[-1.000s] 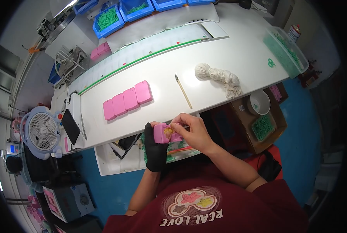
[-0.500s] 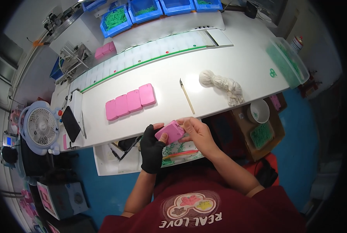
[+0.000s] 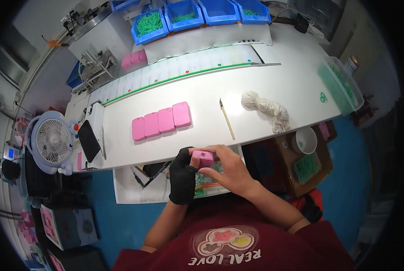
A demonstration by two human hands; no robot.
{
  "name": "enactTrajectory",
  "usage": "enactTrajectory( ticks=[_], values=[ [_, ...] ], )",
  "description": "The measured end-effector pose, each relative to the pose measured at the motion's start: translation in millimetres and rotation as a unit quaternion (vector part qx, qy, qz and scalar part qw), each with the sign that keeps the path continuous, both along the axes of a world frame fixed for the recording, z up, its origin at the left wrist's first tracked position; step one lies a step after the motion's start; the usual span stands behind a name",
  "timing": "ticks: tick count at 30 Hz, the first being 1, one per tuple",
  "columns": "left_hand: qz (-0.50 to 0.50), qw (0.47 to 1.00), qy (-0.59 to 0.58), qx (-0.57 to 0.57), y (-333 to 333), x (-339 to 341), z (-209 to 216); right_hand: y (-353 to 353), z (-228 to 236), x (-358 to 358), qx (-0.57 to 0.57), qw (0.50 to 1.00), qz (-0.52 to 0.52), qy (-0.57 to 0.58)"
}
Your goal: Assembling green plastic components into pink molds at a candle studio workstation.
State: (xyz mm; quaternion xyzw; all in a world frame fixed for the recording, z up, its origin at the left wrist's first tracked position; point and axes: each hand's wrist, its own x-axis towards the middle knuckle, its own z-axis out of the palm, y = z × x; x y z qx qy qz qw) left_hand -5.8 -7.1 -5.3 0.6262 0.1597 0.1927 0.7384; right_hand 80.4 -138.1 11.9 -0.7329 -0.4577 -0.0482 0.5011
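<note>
Between both hands, over the table's front edge and an open drawer (image 3: 125,193), is a small pink block (image 3: 204,159) with rounded corners. Its narrow end faces upward and shows a dark hole. My left hand (image 3: 182,177), in a black fingerless glove, grips the left side. The bare right hand (image 3: 232,168) has its fingers closed around the right side. Several similar pink blocks (image 3: 165,120) lie in a slanted row on the white table. Right of them rests a thin wooden-handled tool (image 3: 227,123) with a dark tip, and beyond it a bundled off-white cloth (image 3: 266,109).
A green-edged conveyor strip (image 3: 165,77) crosses the table's far side, below blue bins (image 3: 181,17) of green pieces. A fan (image 3: 53,141) and black tablet (image 3: 89,141) stand left. At right are a clear tub (image 3: 339,86) and a white bucket (image 3: 304,141).
The pink block has been turned in my hands, from its broad face showing to its holed end facing up. My right fingers have moved around its side. The whole view has shifted slightly.
</note>
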Motion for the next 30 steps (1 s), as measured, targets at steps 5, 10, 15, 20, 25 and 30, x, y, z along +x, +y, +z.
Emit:
enactTrajectory(
  ticks=[5, 10, 15, 20, 25, 30],
  values=[
    [-0.029, 0.996, 0.011, 0.085, 4.7, -5.1, 8.5, -0.6, -4.7, 5.3, -0.005, 0.971, 0.030, 0.238],
    [-0.193, 0.777, -0.097, 0.592, 21.9, 5.0, 40.6, -9.1, -1.2, 22.1, -0.023, 0.953, 0.056, 0.297],
    [-0.274, 0.774, -0.081, 0.565, 55.6, 63.6, 58.5, -20.6, 6.9, 39.8, 0.025, 0.928, 0.037, 0.369],
    [-0.186, 0.824, -0.068, 0.530, 127.8, 183.8, 38.5, -42.9, 6.5, 65.3, 0.078, 0.941, -0.077, 0.319],
    [-0.196, 0.837, 0.034, 0.509, 150.1, 285.1, 28.8, -50.5, -12.3, 78.4, 0.111, 0.945, -0.153, 0.268],
    [-0.138, 0.828, 0.027, 0.542, 145.1, 332.9, 11.2, -46.4, -22.0, 80.1, 0.080, 0.950, -0.154, 0.258]
  ],
)
